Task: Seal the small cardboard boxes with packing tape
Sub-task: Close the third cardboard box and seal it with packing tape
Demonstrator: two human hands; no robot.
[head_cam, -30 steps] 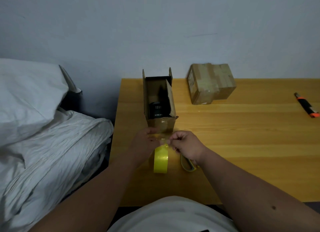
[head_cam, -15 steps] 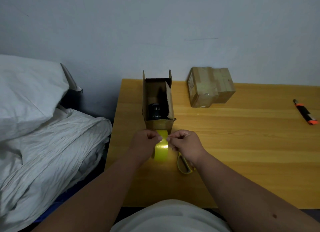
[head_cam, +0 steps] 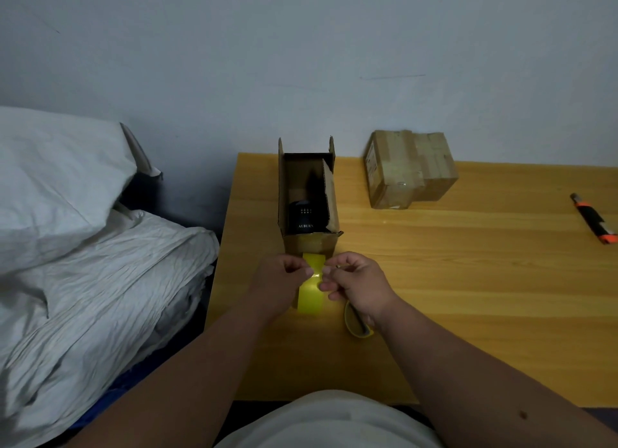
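Head view: left hand (head_cam: 281, 280) and right hand (head_cam: 356, 285) are pinching the tape (head_cam: 311, 290) before the open box (head_cam: 307, 196); thin, sticky film, likely best held by its edges.

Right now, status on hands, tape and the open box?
Left hand and right hand both pinching yellow tape roll. Open box unsealed, dark item inside. Sealed box far right. Nothing blocking.

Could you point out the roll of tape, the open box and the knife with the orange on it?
Tape roll (head_cam: 311, 298): head view, on its yellow outer band.
Open box (head_cam: 309, 245): head view, on its near wall.
Knife (head_cam: 593, 220): head view, on its dark handle.
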